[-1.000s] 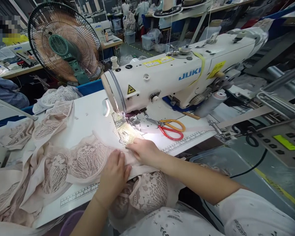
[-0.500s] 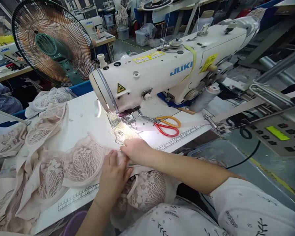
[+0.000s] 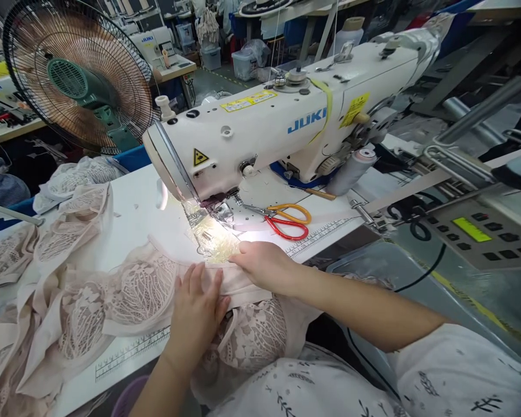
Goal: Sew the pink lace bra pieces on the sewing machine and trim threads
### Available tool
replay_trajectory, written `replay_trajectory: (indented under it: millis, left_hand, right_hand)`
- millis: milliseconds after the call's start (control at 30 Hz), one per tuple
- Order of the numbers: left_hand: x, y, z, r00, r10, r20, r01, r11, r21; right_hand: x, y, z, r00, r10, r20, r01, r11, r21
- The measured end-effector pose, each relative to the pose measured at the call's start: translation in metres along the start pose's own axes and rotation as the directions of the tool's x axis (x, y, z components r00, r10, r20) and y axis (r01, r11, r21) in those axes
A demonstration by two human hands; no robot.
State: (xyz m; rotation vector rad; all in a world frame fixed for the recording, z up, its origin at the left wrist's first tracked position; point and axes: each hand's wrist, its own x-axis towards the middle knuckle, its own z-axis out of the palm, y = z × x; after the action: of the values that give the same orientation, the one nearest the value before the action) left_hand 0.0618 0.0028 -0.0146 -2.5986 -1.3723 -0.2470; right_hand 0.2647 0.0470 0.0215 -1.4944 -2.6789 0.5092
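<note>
A pale pink lace bra (image 3: 142,286) lies along the front of the sewing table (image 3: 130,217), and another lace cup (image 3: 255,333) hangs over the edge near my lap. My left hand (image 3: 196,313) rests flat on the fabric band with its fingers spread. To its right, my right hand (image 3: 267,266) pinches the band's upper edge between thumb and fingers. Just beyond both hands is the brightly lit needle area of a white sewing machine (image 3: 243,133). Scissors with red and orange handles (image 3: 289,221) lie on the machine bed, apart from my hands.
More lace bras (image 3: 72,226) are heaped at the left of the table. A large fan (image 3: 78,78) stands behind on the left. At the right are a thread cone (image 3: 351,172), a control panel (image 3: 481,231) and a clear plastic bin (image 3: 373,260) below table level.
My right hand has moved right along the band, away from my left hand, and more of the band shows between them. The left fingers have spread. The view has shifted slightly.
</note>
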Motion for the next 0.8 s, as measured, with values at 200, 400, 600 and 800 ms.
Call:
replay_trajectory:
  millis: [200,400,600,800]
  left_hand:
    - [0.008,0.013,0.003,0.998,0.056,-0.026,-0.057,0.997,-0.052]
    - [0.010,0.016,0.005,0.998,0.058,-0.022,-0.059,0.998,-0.025]
    - [0.011,0.017,0.004,0.999,0.050,-0.006,-0.050,0.998,-0.029]
    - [0.012,0.017,0.003,0.998,0.058,-0.002,-0.058,0.998,-0.021]
  right_hand:
    - [0.011,-0.003,0.011,0.999,-0.029,-0.021,0.029,0.999,0.027]
    - [0.023,-0.009,0.013,0.997,-0.073,-0.017,0.073,0.997,0.017]
    - [0.022,-0.010,0.008,0.994,-0.107,0.007,0.107,0.994,-0.009]
    - [0.014,-0.004,-0.003,0.990,-0.116,0.076,0.119,0.993,-0.027]
